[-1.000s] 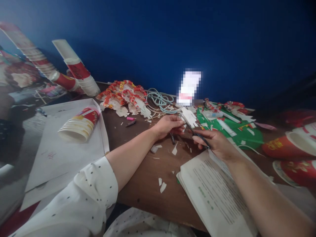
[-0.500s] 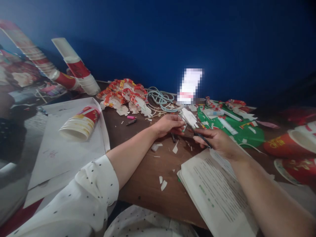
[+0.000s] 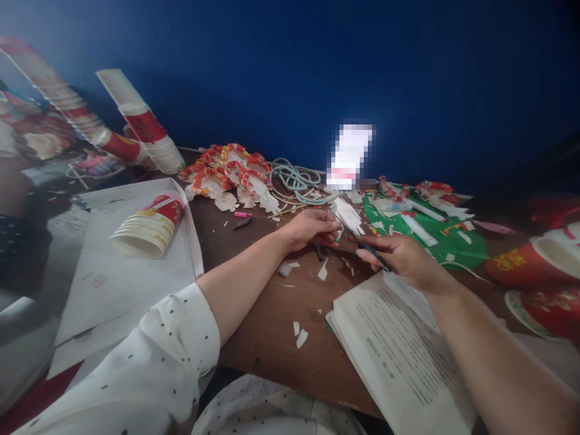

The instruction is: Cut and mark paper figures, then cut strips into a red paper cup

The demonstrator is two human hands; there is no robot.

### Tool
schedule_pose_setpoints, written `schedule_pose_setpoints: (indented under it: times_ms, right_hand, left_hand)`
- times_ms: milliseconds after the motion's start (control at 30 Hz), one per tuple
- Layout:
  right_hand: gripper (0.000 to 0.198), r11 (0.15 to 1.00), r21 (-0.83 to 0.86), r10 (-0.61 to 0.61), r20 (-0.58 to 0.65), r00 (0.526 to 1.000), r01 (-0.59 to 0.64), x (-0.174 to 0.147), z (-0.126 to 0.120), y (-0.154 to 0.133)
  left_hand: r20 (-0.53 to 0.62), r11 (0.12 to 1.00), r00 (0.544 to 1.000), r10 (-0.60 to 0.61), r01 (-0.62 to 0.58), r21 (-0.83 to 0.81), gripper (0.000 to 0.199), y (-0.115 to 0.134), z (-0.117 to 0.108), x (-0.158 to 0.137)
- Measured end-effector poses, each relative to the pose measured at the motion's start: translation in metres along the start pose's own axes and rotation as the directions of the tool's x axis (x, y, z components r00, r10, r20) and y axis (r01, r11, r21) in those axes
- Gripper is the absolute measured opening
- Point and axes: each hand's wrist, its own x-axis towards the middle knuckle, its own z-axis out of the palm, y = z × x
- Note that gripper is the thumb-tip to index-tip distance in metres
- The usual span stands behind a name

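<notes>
My left hand point(image 3: 312, 229) is closed in a pinch near the table's middle. A small pale and greenish bit point(image 3: 339, 234) shows at its fingertips, too small to name. My right hand point(image 3: 399, 257) is wrapped round a slim black-handled tool point(image 3: 374, 255), whose thin front end slants up and left toward my left fingertips. The tool's exact kind is not clear. Just behind both hands lies a white hand-shaped paper cutout point(image 3: 348, 216). A dark pen-like object point(image 3: 319, 251) lies under my left hand, partly hidden.
Paper scraps point(image 3: 301, 338) dot the brown table point(image 3: 267, 314). A printed booklet point(image 3: 394, 344) lies below my right hand. Paper cups point(image 3: 149, 226) rest on white sheets at left; red cups point(image 3: 516, 261) stand right. Behind are red-trimmed cutouts point(image 3: 231, 175), a coiled cable point(image 3: 296, 181), a lit phone point(image 3: 350, 157) and a green sheet point(image 3: 466, 251).
Both hands keep nearly the same pose and hold. The whole view has shifted by a few pixels.
</notes>
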Motion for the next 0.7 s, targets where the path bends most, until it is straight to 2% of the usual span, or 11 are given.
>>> schedule_pose_setpoints:
  times_ms: [367, 700]
  right_hand:
    - [0.055, 1.000, -0.011, 0.001, -0.022, 1.000, -0.001, 0.000, 0.002, -0.001]
    - [0.046, 0.998, 0.048, -0.031, -0.050, 0.998, 0.033, 0.003, 0.007, 0.009]
  left_hand:
    - [0.001, 1.000, 1.000, -0.004, 0.004, -0.025, 0.015, 0.000, 0.000, 0.000]
    - [-0.086, 0.999, 0.996, 0.019, -0.021, -0.032, 0.011, 0.002, 0.004, 0.000]
